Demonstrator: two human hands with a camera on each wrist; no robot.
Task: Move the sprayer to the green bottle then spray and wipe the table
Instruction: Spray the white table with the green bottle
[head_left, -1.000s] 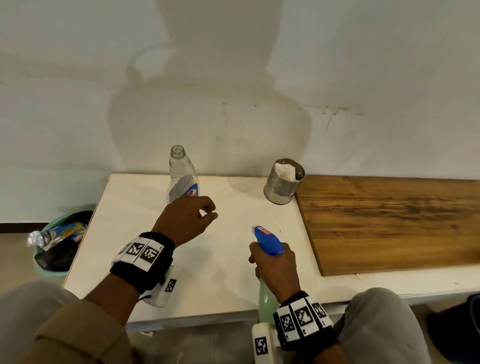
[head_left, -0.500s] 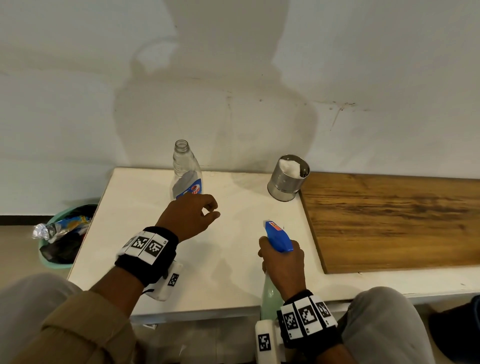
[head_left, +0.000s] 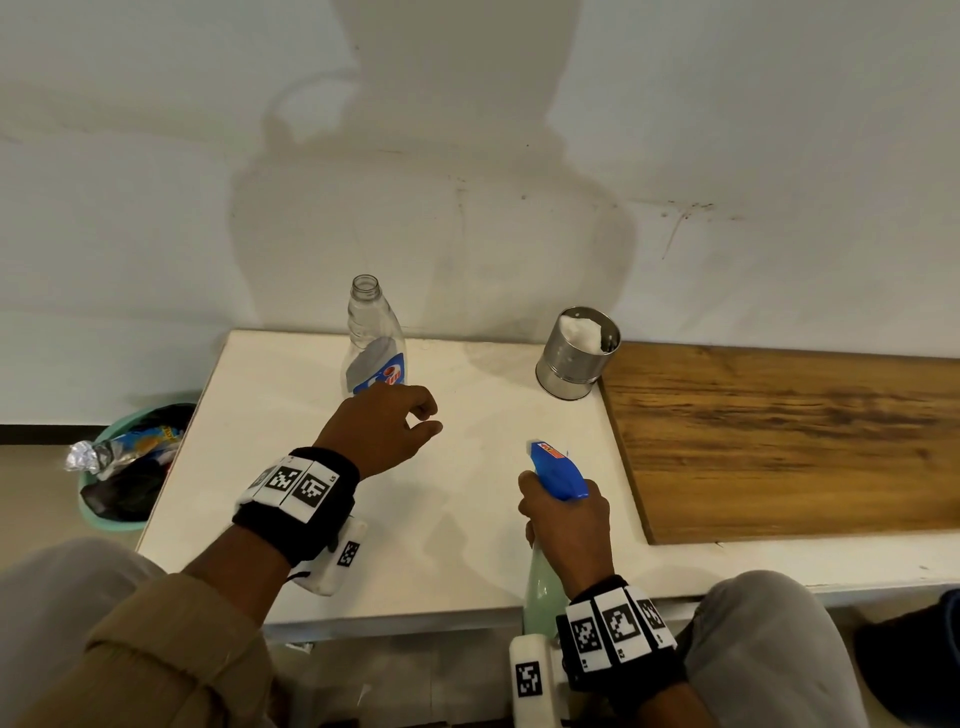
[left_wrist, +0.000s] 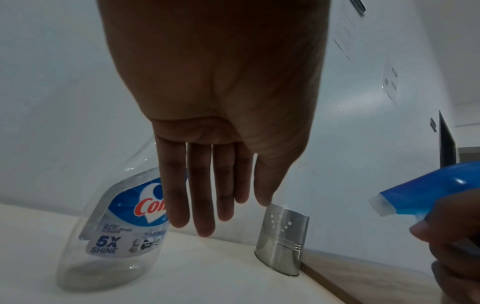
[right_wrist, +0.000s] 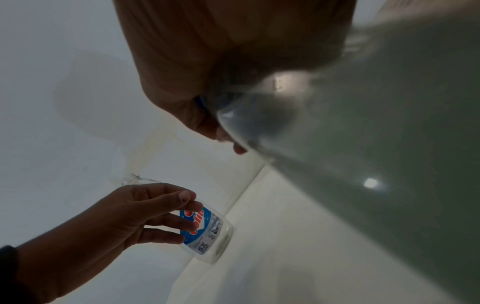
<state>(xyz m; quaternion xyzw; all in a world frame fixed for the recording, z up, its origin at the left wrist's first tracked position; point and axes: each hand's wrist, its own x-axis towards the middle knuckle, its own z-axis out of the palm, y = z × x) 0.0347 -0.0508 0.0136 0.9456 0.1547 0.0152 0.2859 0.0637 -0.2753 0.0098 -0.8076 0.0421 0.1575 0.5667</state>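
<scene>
Right hand (head_left: 563, 525) grips glossy green bottle (head_left: 540, 592) (blue plastic sprayer (head_left: 556, 467) fitted).

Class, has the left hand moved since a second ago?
No. The left hand hovers just in front of the clear bottle, at the same offset as before.

A white table (head_left: 322, 561) stands against the wall. On it stand an uncapped clear bottle (head_left: 374, 343) and a metal tin (head_left: 576, 358). A wooden board (head_left: 789, 441) lies just beside the tin.
</scene>
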